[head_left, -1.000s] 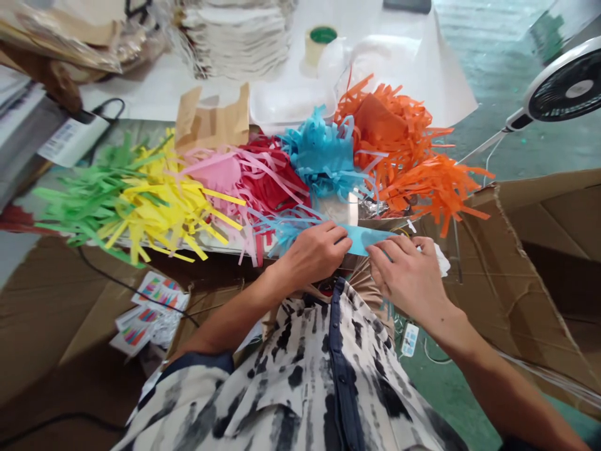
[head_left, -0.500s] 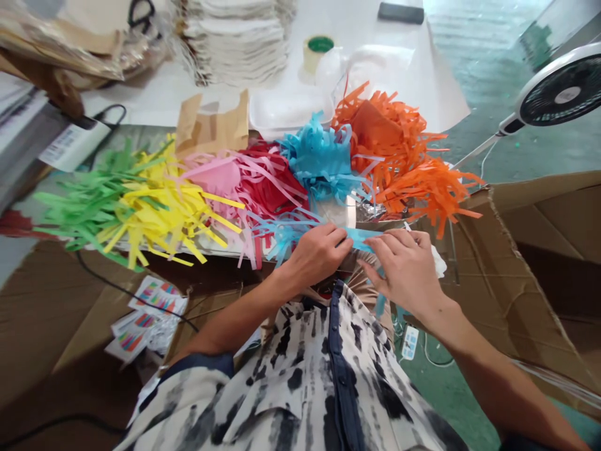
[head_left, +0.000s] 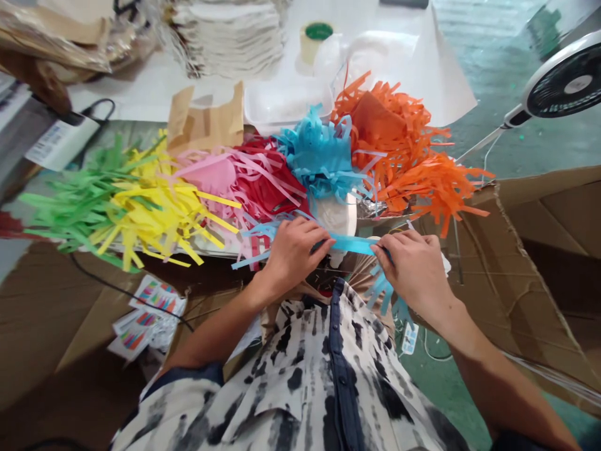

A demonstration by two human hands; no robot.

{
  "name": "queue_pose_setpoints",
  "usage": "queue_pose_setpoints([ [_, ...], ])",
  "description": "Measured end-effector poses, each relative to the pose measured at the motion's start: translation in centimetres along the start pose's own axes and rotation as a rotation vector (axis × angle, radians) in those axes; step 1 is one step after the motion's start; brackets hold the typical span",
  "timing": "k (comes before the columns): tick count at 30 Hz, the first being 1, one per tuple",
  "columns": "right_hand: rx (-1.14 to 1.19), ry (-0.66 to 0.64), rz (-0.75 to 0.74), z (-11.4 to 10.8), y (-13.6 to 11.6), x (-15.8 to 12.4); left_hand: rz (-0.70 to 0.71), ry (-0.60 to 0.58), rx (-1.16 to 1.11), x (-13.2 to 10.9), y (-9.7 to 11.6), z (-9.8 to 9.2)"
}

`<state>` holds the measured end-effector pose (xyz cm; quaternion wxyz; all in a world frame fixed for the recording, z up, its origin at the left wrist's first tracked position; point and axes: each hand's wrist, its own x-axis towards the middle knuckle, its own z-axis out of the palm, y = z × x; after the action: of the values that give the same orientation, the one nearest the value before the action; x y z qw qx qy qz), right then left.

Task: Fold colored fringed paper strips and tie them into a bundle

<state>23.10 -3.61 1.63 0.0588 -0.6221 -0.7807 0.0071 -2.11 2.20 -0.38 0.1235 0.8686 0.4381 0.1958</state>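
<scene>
Head view: light-blue fringed paper (head_left: 353,243) between the left hand (head_left: 297,252) and right hand (head_left: 414,266), pinched in both hands.

There are two hands (head_left: 297,249), one fan (head_left: 578,84) and one tape roll (head_left: 310,51). The fringed paper (head_left: 323,153) comes in six colours.

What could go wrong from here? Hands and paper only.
1. The blue strip spans straight between the left hand and the right hand; pulled too hard, it could tear or crease.
2. Its loose fringe by the left hand overlaps the pink bunch, so ends might tangle.
3. The orange bunch spreads close to the right hand, and a sideways sweep could drag it.
</scene>
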Motion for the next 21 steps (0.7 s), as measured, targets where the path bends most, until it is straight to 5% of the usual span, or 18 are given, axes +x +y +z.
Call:
queue_pose_setpoints([
  [11,-0.174,-0.074,-0.004,-0.1,-0.5,1.5,0.026,0.012,0.217,0.9,0.6,1.0],
  [15,-0.183,0.021,0.014,-0.4,-1.2,1.4,0.049,0.083,0.241,0.7,0.9,1.0],
  [18,-0.152,0.133,-0.092,-0.2,-1.9,0.8,0.243,0.13,0.183,0.6,1.0,1.1],
  [21,-0.03,0.108,-0.204,0.9,-1.7,-0.5,0.482,0.019,0.112,0.5,0.6,1.2],
])
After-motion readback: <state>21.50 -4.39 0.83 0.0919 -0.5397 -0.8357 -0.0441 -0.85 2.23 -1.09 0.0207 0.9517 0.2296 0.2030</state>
